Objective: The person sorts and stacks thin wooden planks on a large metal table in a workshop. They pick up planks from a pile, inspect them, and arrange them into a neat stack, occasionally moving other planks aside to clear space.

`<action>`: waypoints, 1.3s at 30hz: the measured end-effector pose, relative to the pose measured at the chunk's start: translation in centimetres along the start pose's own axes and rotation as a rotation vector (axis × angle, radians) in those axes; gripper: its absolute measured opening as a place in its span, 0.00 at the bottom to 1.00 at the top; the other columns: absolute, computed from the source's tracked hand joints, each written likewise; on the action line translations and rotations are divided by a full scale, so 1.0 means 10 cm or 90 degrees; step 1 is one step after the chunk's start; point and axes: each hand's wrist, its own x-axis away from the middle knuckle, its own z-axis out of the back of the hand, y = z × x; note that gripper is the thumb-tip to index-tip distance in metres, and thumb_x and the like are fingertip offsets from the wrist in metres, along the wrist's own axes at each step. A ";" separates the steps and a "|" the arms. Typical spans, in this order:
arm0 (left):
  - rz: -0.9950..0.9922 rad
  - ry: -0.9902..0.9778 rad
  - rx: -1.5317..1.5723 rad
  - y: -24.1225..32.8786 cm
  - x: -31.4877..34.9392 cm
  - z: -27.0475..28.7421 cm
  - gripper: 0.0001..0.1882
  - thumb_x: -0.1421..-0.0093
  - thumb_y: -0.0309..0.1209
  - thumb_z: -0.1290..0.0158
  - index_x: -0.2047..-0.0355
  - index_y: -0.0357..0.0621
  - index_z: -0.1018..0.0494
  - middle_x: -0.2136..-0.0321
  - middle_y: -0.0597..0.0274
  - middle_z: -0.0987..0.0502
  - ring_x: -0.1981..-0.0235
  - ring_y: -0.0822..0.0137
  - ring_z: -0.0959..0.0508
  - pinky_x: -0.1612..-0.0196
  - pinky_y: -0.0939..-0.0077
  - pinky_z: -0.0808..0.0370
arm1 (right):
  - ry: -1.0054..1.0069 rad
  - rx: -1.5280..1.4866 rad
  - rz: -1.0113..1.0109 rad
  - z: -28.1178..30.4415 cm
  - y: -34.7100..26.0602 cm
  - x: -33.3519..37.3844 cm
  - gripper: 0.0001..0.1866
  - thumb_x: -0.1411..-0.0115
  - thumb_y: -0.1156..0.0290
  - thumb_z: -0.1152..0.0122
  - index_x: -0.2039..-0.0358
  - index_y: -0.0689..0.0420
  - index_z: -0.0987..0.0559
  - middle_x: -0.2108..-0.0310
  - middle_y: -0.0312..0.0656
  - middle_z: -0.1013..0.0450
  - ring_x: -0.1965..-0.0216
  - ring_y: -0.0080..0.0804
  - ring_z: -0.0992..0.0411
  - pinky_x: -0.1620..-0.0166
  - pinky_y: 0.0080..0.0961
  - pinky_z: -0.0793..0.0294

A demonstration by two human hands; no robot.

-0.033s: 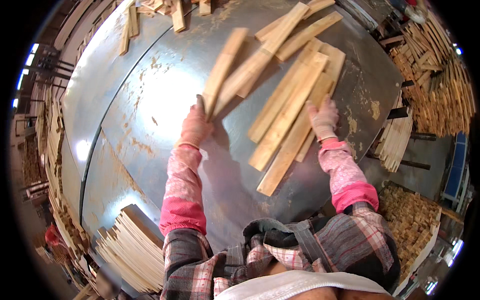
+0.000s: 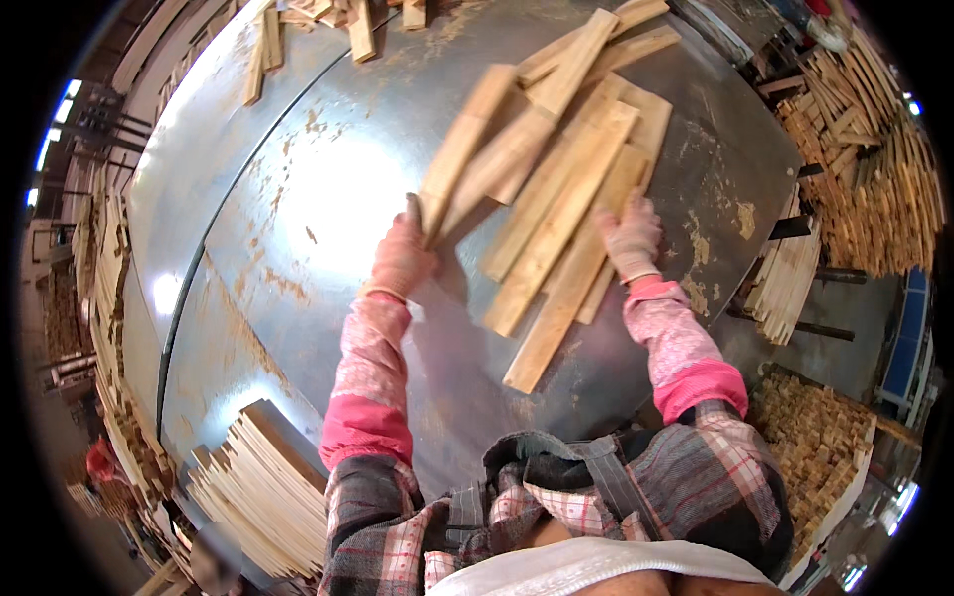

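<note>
My left hand (image 2: pixel 402 256), in a pink glove, grips the near ends of two wooden slats (image 2: pixel 467 149) that tilt up off the metal table (image 2: pixel 298 199); they look blurred. My right hand (image 2: pixel 631 236), also gloved, rests flat on a loose pile of long pale wooden slats (image 2: pixel 571 214) lying diagonally across the table. More slats of the pile (image 2: pixel 586 50) reach toward the far edge.
A neat stack of thin slats (image 2: pixel 253 487) sits at the table's near left. Short wood pieces (image 2: pixel 348 25) lie at the far edge. Heaps of wood sticks (image 2: pixel 865 159) and a crate of blocks (image 2: pixel 815 442) stand to the right. Wood stacks (image 2: pixel 104 298) line the left.
</note>
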 end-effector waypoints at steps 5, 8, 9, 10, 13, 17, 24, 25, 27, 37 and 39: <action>0.082 -0.047 0.083 0.45 1.15 -0.10 0.53 0.49 0.26 0.39 0.25 0.45 0.54 0.44 0.42 0.28 0.46 0.38 0.25 0.44 0.51 0.24 | -0.139 -0.021 0.071 0.02 -0.76 0.58 0.55 0.43 0.35 0.37 0.27 0.58 0.44 0.29 0.53 0.42 0.31 0.51 0.39 0.32 0.43 0.35; 0.112 -0.004 0.281 0.24 1.95 -0.34 0.47 0.47 0.26 0.41 0.27 0.43 0.48 0.49 0.48 0.24 0.48 0.46 0.22 0.45 0.55 0.24 | -0.191 -0.020 0.177 0.00 -0.95 1.00 0.51 0.41 0.40 0.36 0.27 0.56 0.43 0.28 0.48 0.43 0.30 0.46 0.41 0.31 0.39 0.36; 0.116 0.008 0.418 0.14 2.18 -0.44 0.45 0.47 0.25 0.42 0.28 0.42 0.46 0.50 0.50 0.23 0.49 0.49 0.21 0.45 0.56 0.23 | -0.194 -0.039 0.231 -0.01 -0.98 1.12 0.50 0.41 0.41 0.36 0.27 0.56 0.43 0.27 0.47 0.44 0.29 0.47 0.41 0.30 0.40 0.37; 0.125 0.028 0.553 0.06 2.47 -0.56 0.44 0.47 0.25 0.42 0.29 0.41 0.43 0.52 0.52 0.22 0.50 0.53 0.21 0.46 0.58 0.23 | -0.203 -0.061 0.290 -0.03 -0.97 1.23 0.48 0.40 0.43 0.36 0.27 0.56 0.42 0.27 0.47 0.44 0.29 0.47 0.42 0.30 0.40 0.37; 0.194 -0.014 1.138 -0.23 3.07 -0.92 0.37 0.46 0.26 0.43 0.34 0.36 0.37 0.54 0.55 0.21 0.52 0.61 0.20 0.46 0.63 0.22 | -0.225 -0.109 0.375 -0.01 -1.08 1.51 0.45 0.39 0.48 0.35 0.29 0.60 0.39 0.30 0.56 0.40 0.31 0.54 0.40 0.29 0.40 0.40; 0.224 0.051 1.384 -0.29 3.64 -1.05 0.31 0.41 0.32 0.44 0.38 0.33 0.34 0.51 0.48 0.20 0.56 0.57 0.17 0.48 0.61 0.19 | -0.201 -0.070 0.355 0.03 -1.01 1.95 0.46 0.40 0.50 0.32 0.29 0.62 0.39 0.32 0.57 0.38 0.31 0.54 0.39 0.29 0.41 0.40; 0.203 0.102 1.403 -0.11 4.26 -1.47 0.38 0.45 0.37 0.40 0.37 0.33 0.36 0.50 0.50 0.23 0.58 0.59 0.18 0.54 0.57 0.17 | -0.374 0.088 0.298 0.16 0.13 2.84 0.55 0.52 0.56 0.22 0.28 0.57 0.41 0.33 0.56 0.36 0.35 0.54 0.34 0.35 0.43 0.32; 0.208 0.107 1.428 -0.18 4.30 -1.49 0.38 0.46 0.37 0.40 0.36 0.34 0.37 0.50 0.51 0.23 0.58 0.59 0.18 0.54 0.58 0.17 | -0.355 0.105 0.270 0.08 0.21 2.88 0.54 0.52 0.57 0.22 0.28 0.57 0.40 0.34 0.56 0.35 0.36 0.53 0.32 0.35 0.42 0.31; 0.226 0.145 1.417 -0.29 4.34 -1.43 0.33 0.47 0.37 0.40 0.42 0.32 0.31 0.59 0.51 0.20 0.62 0.60 0.18 0.56 0.61 0.17 | -0.317 0.134 0.216 -0.01 0.34 2.84 0.52 0.53 0.60 0.22 0.29 0.56 0.38 0.35 0.55 0.33 0.37 0.52 0.30 0.37 0.41 0.29; 0.536 0.187 0.949 -0.72 4.04 -1.58 0.15 0.43 0.30 0.37 0.58 0.39 0.26 0.77 0.65 0.25 0.82 0.72 0.28 0.79 0.73 0.28 | -0.261 0.053 0.331 -0.09 -0.32 2.73 0.52 0.48 0.59 0.25 0.29 0.62 0.42 0.40 0.56 0.29 0.39 0.55 0.29 0.37 0.40 0.28; 0.524 0.252 1.019 -0.70 4.09 -1.68 0.14 0.44 0.31 0.37 0.59 0.42 0.26 0.80 0.68 0.28 0.84 0.73 0.32 0.82 0.74 0.34 | -0.295 0.166 0.297 0.10 -0.63 3.09 0.56 0.49 0.57 0.23 0.28 0.60 0.47 0.40 0.56 0.30 0.39 0.57 0.30 0.36 0.41 0.29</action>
